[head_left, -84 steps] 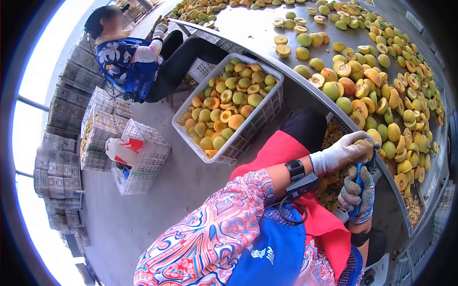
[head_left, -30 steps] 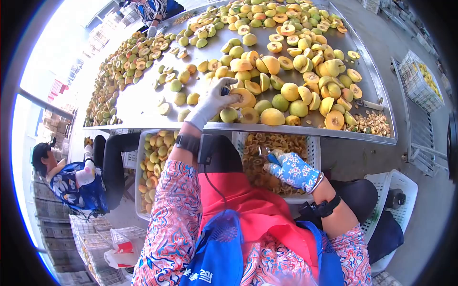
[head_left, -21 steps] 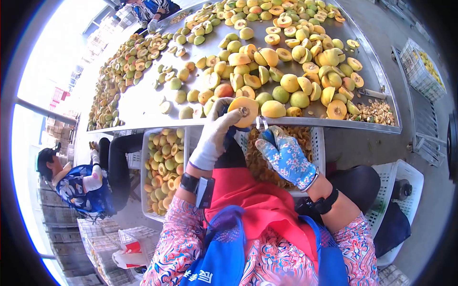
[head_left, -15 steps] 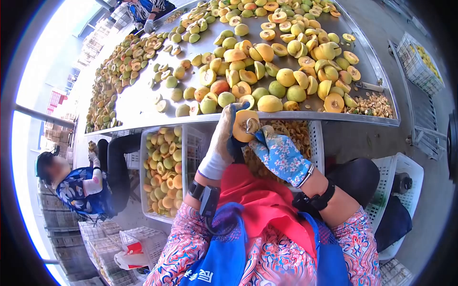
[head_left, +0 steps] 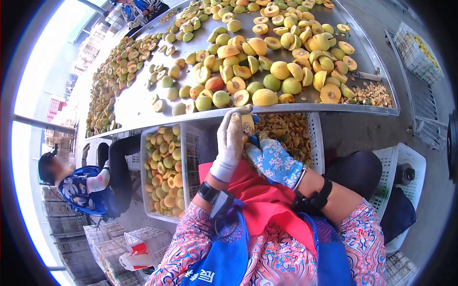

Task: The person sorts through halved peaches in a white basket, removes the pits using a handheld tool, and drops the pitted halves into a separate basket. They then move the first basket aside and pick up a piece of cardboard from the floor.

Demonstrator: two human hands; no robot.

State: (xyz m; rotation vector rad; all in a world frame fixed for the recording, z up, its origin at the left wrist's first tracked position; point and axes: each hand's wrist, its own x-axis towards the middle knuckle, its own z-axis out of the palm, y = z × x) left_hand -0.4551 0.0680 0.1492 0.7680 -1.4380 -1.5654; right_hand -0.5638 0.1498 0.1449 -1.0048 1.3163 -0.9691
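Observation:
My left hand (head_left: 230,138), in a white glove with a blue palm, is closed around a yellow peach half (head_left: 248,125) just below the table's front edge. The half is now turned on its side, so its cut face shows only narrowly. My right hand (head_left: 276,161), in a blue flowered glove, is closed against the lower side of that half. Its fingers wrap a small metal pitting tool, mostly hidden now. Below both hands sits a crate of peach scraps (head_left: 286,131). Peach halves (head_left: 265,97) lie along the table edge just above my hands.
The metal table (head_left: 138,107) carries many peaches and a pile of pits (head_left: 372,97). A crate of peach halves (head_left: 164,176) stands at left. One co-worker (head_left: 86,183) sits at left, another (head_left: 138,12) at the far end. A white crate (head_left: 405,164) stands at right.
My left hand has turned the peach half, so the open cut face no longer points up. My right hand has shifted slightly down and right. The seated co-worker's hands have lowered.

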